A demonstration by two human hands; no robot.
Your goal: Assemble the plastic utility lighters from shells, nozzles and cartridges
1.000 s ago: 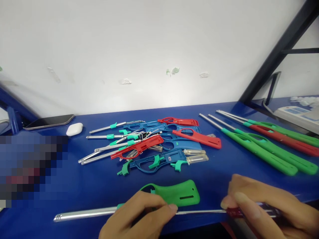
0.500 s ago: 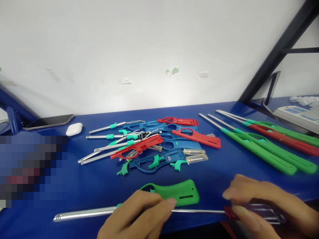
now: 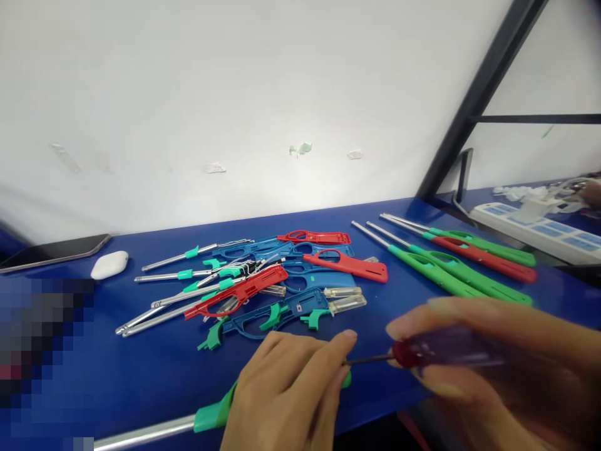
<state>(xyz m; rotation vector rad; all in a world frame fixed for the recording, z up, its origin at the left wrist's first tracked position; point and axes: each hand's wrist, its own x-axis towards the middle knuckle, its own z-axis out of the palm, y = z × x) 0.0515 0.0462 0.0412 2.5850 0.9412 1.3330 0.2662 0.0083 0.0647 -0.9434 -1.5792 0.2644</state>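
Note:
My left hand is closed over a green long-reach lighter near the front of the table. Most of the lighter's handle is hidden under the fingers; its metal barrel points to the lower left. In my right hand is a screwdriver with a see-through red and purple handle, slightly blurred. Its thin shaft runs left to the fingertips of my left hand, where the tip is hidden. Beyond my hands lie loose lighter parts: green triggers, a blue half-shell and clear fuel tanks.
Red half-shells and metal barrels with wires pile up mid-table. Several whole lighters lie at the right. A phone and white earbud case sit at left. A power strip lies beyond the dark frame post.
The view has swung right and the table things appear further left. Both hands sit higher in view, and my left hand now covers most of the green handle. The screwdriver has come closer to it.

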